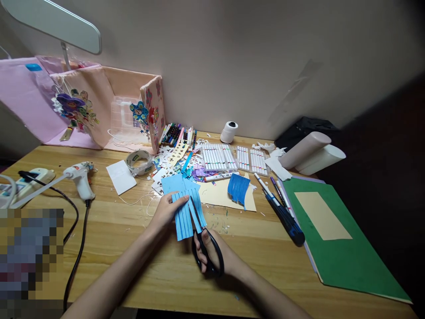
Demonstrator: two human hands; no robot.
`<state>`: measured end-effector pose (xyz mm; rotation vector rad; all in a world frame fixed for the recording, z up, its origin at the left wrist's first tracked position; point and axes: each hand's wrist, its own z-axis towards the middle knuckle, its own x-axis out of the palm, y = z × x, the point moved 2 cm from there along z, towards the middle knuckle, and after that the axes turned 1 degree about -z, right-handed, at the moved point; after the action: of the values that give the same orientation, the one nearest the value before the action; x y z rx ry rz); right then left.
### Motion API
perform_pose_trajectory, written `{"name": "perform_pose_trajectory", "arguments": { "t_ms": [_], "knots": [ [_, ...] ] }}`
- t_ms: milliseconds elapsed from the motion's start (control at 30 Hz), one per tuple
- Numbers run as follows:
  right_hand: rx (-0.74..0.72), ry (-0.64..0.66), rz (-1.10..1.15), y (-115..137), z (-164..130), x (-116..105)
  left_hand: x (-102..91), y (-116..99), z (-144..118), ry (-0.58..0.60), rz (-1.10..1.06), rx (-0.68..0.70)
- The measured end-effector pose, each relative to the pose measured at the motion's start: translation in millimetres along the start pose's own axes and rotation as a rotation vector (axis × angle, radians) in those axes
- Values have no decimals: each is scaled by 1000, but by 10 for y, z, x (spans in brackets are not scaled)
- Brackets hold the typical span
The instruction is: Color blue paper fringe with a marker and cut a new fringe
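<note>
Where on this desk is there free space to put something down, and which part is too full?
Bare wood lies between the glue gun and the left hand, below the white card. Another bare patch runs along the table's near edge, from the right hand holding the scissors to the green folder. The back is crowded: markers and paper scraps.
</note>
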<state>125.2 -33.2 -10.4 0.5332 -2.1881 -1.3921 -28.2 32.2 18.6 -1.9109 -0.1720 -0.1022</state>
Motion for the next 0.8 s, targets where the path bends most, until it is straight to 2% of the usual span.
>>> {"name": "perform_pose_trajectory", "arguments": {
  "t_ms": [167, 400, 633, 800],
  "knots": [
    [14, -28, 28, 39, 11, 18, 10, 39, -1, 15, 59, 15],
    [53, -89, 34, -29, 61, 26, 24, 50, -9, 10, 49, -19],
    [-52, -54, -60, 19, 28, 6, 54, 14, -40, 34, 2, -38],
    [-49, -87, -35, -7, 31, -7, 100, 17, -69, 45, 13, -44]
  ]
}}
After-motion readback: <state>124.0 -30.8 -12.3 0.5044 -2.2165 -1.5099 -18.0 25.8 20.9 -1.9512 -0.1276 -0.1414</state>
